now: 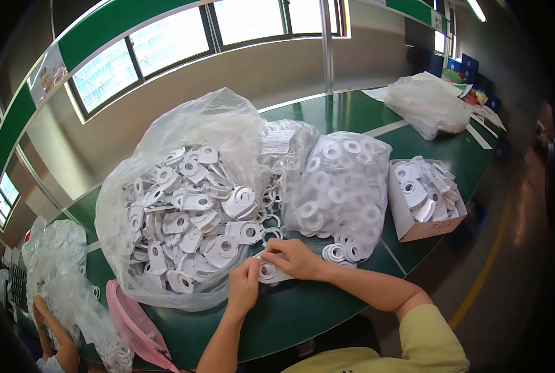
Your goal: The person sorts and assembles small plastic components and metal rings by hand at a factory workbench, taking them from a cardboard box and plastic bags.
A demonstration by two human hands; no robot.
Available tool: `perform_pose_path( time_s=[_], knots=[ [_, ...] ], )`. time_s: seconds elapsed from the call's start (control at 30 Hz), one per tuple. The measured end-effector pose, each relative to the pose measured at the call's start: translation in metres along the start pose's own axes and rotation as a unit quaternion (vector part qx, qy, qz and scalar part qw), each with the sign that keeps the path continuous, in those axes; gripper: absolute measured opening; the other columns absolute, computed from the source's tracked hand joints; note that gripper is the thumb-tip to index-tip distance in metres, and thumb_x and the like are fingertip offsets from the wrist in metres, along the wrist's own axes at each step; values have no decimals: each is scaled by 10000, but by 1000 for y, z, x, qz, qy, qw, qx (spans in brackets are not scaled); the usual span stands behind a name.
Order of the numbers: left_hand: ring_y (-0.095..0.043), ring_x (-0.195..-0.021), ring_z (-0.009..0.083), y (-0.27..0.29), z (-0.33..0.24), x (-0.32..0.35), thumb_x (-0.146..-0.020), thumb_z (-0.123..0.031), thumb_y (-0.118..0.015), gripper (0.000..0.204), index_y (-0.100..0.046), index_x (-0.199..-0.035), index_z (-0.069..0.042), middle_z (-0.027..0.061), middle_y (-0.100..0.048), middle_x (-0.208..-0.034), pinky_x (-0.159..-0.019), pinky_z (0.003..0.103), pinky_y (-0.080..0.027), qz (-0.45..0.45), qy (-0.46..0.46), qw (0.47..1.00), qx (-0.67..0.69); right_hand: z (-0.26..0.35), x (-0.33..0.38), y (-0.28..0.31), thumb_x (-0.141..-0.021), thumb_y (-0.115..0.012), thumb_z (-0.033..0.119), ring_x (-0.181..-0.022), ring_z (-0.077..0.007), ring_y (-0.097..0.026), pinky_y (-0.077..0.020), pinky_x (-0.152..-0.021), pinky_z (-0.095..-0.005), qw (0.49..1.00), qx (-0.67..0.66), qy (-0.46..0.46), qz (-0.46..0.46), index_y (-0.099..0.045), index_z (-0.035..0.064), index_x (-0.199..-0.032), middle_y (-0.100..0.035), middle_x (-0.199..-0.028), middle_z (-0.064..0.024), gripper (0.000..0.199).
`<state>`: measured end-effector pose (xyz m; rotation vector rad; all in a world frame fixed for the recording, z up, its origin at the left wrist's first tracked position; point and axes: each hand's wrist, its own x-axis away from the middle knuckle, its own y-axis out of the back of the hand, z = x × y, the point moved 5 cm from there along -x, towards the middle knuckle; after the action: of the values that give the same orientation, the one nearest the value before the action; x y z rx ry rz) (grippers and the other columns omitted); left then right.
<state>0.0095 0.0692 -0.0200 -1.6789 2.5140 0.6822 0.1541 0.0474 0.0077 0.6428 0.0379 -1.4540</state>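
Note:
My left hand and my right hand meet at the table's front edge, both closed on one white plastic part with a round hole. The left fingers grip its left end, while the right fingers press on its top from the right. Just beyond my hands, an open clear bag spills a heap of similar white parts. To the right of it stands a bag of white rings. Some loose rings lie at that bag's mouth, near my right wrist.
A cardboard box of white parts sits at the right edge of the green table. Farther back lies a crumpled plastic bag. A pink mesh bag is at the left, beside another person's hands and plastic bags.

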Motion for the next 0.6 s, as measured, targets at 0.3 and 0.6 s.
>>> perform_pose_path(
  time_s=[0.3,0.6],
  knots=[
    [-559,-673,140,-20,-16,10,-857,-67,-562,407,-364,-1210,-19,72,-542,-925,-582,237,-449,24,60,998,12,-31,2,-8,-879,-604,201,-664,-49,-518,-427,-589,-200,946,-282,-122,-101,-564,25,-852,-613,-763,-10,183],
    [-552,-916,187,-11,0,5,-861,-144,-548,455,-360,-1256,-19,98,-528,-1084,-741,290,-454,53,49,997,4,-16,-3,2,-707,-738,335,-664,-109,-563,-452,-590,-264,995,-39,-82,-30,-611,21,-866,-619,-732,-54,375]
  ],
)
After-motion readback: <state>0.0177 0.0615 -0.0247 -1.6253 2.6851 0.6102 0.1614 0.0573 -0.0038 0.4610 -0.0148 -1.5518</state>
